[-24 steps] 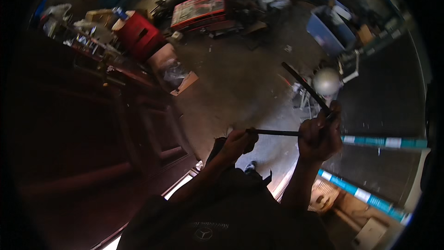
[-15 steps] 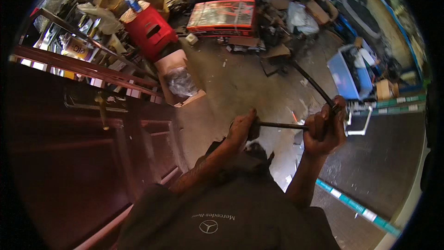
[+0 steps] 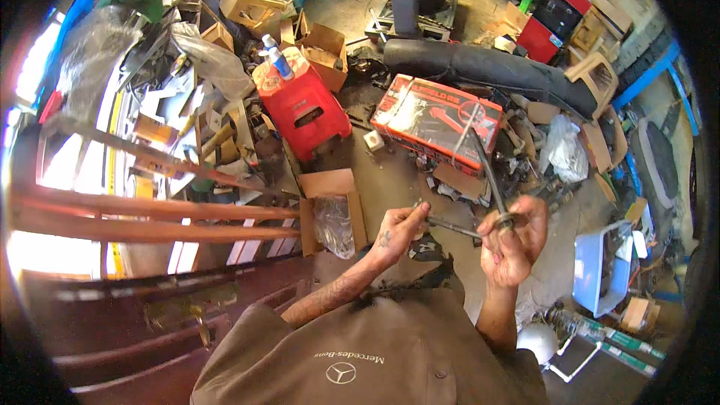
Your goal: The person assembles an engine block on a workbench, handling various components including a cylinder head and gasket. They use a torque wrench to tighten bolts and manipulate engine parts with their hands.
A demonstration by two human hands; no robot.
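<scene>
Head camera view: both bare hands are occupied. The left hand (image 3: 403,234) has thumb and fingers closed on the near end of a short dark thin rod (image 3: 454,227); its long axis runs from there toward a point between 3 and 4 o'clock, reaching the right hand (image 3: 517,238). Whether the right fingers grip that end or merely meet it cannot be told. Those fingers are pinched around a long dark slender rod (image 3: 488,172) at its lower end, beside a round collar. This rod points between 11 and 12 o'clock; the right hand is the nearer to it. Its far tip overlaps a red-and-black rectangular printed box (image 3: 437,116) in view; contact cannot be judged. A red plastic stool (image 3: 289,97) stands toward 10 o'clock, a light-blue plastic tub (image 3: 592,274) toward 4 o'clock of the right hand.

Compared with half a second ago, the long rod has swung closer to 12 o'clock, and less of the short rod shows between the hands.
</scene>
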